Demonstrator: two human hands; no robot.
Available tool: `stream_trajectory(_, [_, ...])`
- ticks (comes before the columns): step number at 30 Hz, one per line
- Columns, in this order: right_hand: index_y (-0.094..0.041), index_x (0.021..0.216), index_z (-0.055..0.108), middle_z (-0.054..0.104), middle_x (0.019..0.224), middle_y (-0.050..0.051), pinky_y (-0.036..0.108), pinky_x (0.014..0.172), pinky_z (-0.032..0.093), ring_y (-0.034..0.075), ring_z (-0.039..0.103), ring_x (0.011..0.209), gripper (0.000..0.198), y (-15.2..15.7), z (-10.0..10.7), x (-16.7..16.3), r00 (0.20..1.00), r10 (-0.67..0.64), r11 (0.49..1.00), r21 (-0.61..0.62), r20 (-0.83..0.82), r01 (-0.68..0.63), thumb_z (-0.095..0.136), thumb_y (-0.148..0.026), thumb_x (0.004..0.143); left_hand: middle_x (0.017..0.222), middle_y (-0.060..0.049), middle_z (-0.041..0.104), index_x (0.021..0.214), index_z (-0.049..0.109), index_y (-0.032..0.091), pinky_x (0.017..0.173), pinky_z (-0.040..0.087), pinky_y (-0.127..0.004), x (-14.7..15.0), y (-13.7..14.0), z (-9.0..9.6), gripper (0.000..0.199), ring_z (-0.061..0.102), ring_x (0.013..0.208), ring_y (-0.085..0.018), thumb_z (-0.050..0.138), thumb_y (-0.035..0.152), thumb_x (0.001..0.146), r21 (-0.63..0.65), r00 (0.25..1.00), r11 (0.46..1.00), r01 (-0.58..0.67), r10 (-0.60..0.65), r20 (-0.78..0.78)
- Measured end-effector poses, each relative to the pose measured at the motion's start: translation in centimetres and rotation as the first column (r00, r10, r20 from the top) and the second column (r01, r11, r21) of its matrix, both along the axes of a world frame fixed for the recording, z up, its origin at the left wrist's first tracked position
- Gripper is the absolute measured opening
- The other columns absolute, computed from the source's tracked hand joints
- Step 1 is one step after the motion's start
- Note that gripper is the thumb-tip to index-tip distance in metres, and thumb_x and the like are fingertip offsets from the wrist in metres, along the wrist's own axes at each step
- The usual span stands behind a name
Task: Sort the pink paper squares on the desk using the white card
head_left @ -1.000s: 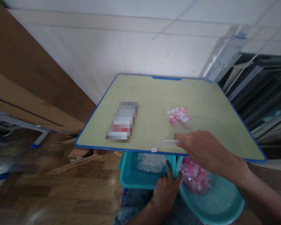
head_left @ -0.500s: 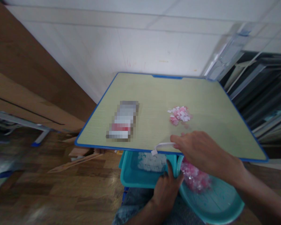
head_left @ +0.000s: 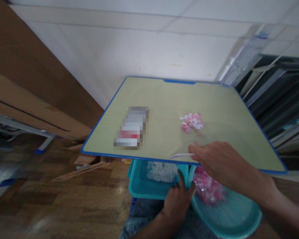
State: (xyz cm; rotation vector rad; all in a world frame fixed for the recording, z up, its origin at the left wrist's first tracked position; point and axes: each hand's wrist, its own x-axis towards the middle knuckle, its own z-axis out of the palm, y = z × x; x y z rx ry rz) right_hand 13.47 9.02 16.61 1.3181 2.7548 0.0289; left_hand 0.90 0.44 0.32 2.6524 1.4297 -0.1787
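My right hand (head_left: 214, 156) is closed around slim white tweezers (head_left: 181, 155), their tips pointing left just over the board's front edge. Nothing shows at the tips. Beyond them a small heap of pink and white square pieces (head_left: 192, 122) lies on the pale green board (head_left: 161, 99). Below the edge stands a turquoise tray (head_left: 147, 191) with many flat white pieces (head_left: 161, 171) inside. My left hand (head_left: 178, 200) grips the tray's right side, index finger stretched along it, thumb near the round turquoise basin (head_left: 249, 219). In that basin sits a clear bag of pink pieces (head_left: 209, 187).
A blurred-out flat object (head_left: 132, 127) rests on the board's left half. A white wall (head_left: 149, 49) rises behind. Large cardboard (head_left: 40, 103) leans at left, and dark stacked panels (head_left: 286, 89) stand at right. Cardboard scraps (head_left: 87, 162) lie on the wooden floor.
A small white piece hung at the tweezers' tips before; it is gone from them now. My right hand has shifted slightly right. My left hand stays in place.
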Motion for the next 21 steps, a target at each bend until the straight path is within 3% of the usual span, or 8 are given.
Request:
stream_trajectory(8, [-0.024,0.077,0.047,0.052,0.052,-0.004,0.026,0.046,0.016,0.013,0.049,0.047,0.009,0.3,0.1,0.7,0.998,-0.065,0.998,-0.016,0.007,0.065,0.041,-0.023,0.082,0.124,-0.019,0.042,0.122,0.031,0.039,0.05,0.049,-0.026,0.0,0.1,0.1,0.04,0.06,0.064,-0.015,0.02,0.025,0.085,0.001,1.0,1.0,0.0,0.0,0.0])
stream_trajectory(21, [-0.026,0.089,0.054,0.061,0.06,-0.001,0.026,0.049,0.028,0.017,0.057,0.055,0.021,0.2,-0.2,4.6,0.961,-0.277,0.96,-0.025,0.015,0.278,0.037,-0.037,0.083,0.126,-0.02,0.039,0.122,0.031,0.036,0.052,0.049,-0.028,-0.1,0.1,0.5,0.04,0.06,0.069,-0.017,0.023,0.025,0.085,-0.058,1.0,0.998,0.012,-0.012,0.011])
